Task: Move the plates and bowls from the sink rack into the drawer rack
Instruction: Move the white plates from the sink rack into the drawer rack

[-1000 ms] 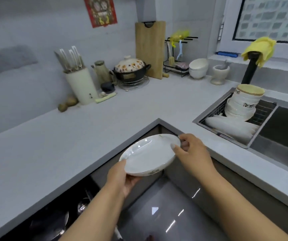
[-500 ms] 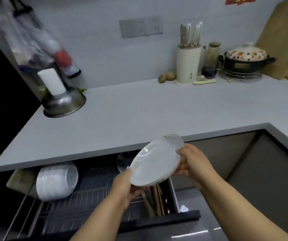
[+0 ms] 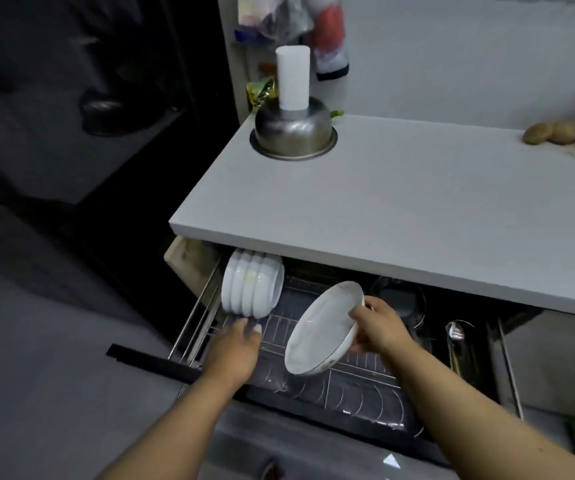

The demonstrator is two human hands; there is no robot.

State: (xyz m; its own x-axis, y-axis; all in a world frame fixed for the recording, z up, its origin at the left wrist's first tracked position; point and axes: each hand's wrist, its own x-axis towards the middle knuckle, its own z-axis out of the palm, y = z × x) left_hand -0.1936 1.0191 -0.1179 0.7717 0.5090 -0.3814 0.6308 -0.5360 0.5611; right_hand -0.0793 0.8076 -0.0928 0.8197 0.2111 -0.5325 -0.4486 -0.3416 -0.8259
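Holding plate [image 3: 320,332] tilted in R grip [image 3: 378,329] | L grip [image 3: 236,348] open, empty, over drawer rack [image 3: 348,389]

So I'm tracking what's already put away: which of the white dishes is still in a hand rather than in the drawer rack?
The tilted plate, gripped by the right hand above the drawer rack. The stacked bowls already stand in its left end.

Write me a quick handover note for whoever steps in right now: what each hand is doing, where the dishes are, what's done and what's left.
Right hand: grips the rim of a white plate, tilted on edge above the drawer rack.
Left hand: holds nothing, fingers stretched toward the rack's left side just below the bowls.
Done: a row of white bowls stands at the rack's back left.
Left: slot this plate into the rack. The sink rack is out of view, so anything remaining there can't be checked.
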